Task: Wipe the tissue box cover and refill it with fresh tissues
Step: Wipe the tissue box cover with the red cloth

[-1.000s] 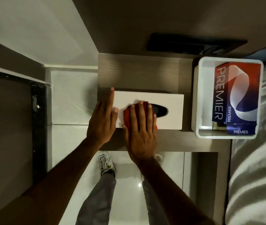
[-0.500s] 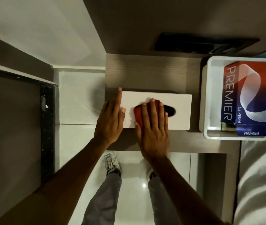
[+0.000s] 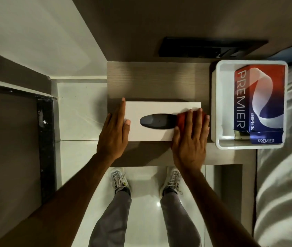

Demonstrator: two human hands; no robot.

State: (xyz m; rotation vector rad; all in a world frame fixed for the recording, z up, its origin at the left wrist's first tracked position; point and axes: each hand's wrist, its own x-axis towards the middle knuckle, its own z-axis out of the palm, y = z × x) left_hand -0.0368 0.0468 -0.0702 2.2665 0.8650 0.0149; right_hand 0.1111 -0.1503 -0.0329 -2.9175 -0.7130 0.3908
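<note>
The white tissue box cover point(image 3: 161, 111) lay between both hands; the left hand point(image 3: 114, 132) lay flat, fingers spread, against its end; the right hand point(image 3: 190, 138) pressed flat on a red cloth point(image 3: 181, 120) atop the other end; the tissue pack point(image 3: 259, 98) stood in a white tray point(image 3: 214, 104) just beyond the right hand.

The right hand point(image 3: 189, 139) presses a red cloth point(image 3: 181, 120) flat on the white tissue box cover point(image 3: 159, 109) — the left hand point(image 3: 114, 134) braces its other end.
</note>
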